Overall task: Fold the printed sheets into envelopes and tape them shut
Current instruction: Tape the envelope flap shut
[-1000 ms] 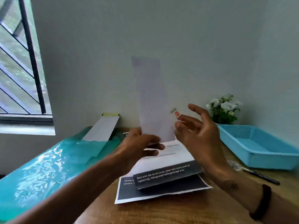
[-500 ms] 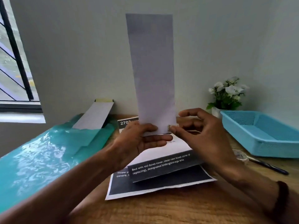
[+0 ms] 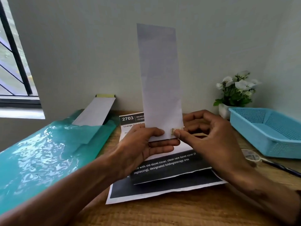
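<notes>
A long folded white sheet (image 3: 160, 82) stands upright in front of the wall. My left hand (image 3: 143, 144) grips its lower end, thumb in front and fingers behind. My right hand (image 3: 208, 137) presses a small piece of clear tape (image 3: 175, 131) onto the sheet's lower right corner with the thumb; the other fingers curl behind. Under my hands lie printed sheets (image 3: 162, 176) with black bands and white text, stacked on the wooden desk (image 3: 179, 212). Another folded white sheet (image 3: 96, 111) leans against the wall at the left.
A teal plastic cover (image 3: 40, 157) spreads over the desk's left side. A light blue basket (image 3: 267, 128) stands at the right, with a small potted white flower (image 3: 236, 90) behind it. A tape roll (image 3: 250, 154) and a dark pen (image 3: 283, 168) lie in front of the basket. A window is far left.
My right hand came in from open beside the sheet and now presses tape on its lower corner. The sheet stands higher and straighter. The camera tilted slightly.
</notes>
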A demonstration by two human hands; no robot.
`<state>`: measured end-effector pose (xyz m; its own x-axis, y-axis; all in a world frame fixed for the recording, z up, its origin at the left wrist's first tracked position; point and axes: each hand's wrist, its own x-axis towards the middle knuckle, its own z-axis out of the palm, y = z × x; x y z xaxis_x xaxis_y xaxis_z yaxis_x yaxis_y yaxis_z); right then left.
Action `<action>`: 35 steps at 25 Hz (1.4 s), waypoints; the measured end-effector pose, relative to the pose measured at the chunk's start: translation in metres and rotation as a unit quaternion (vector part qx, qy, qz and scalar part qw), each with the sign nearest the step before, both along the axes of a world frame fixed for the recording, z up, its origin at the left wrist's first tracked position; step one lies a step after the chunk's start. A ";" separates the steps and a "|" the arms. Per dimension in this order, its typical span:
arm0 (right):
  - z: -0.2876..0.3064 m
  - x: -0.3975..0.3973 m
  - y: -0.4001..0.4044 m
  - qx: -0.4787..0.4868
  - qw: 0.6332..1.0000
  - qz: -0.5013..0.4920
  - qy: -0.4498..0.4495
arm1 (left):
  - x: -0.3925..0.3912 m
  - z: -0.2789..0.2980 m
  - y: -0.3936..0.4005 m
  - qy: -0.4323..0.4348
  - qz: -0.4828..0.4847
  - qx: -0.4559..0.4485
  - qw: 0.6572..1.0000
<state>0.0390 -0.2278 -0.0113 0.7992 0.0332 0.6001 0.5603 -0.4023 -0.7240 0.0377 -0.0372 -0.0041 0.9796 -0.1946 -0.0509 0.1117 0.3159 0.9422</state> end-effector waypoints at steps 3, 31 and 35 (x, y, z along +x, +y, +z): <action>-0.001 0.000 0.001 -0.007 1.000 -0.004 -0.004 | -0.002 0.000 -0.003 0.004 0.005 -0.019 1.000; -0.003 -0.004 0.003 -0.083 0.995 -0.051 -0.013 | -0.004 -0.015 -0.004 -0.062 0.050 0.078 0.994; -0.003 -0.001 0.001 -0.069 0.997 -0.020 -0.003 | -0.003 -0.014 -0.003 -0.061 0.048 0.074 0.994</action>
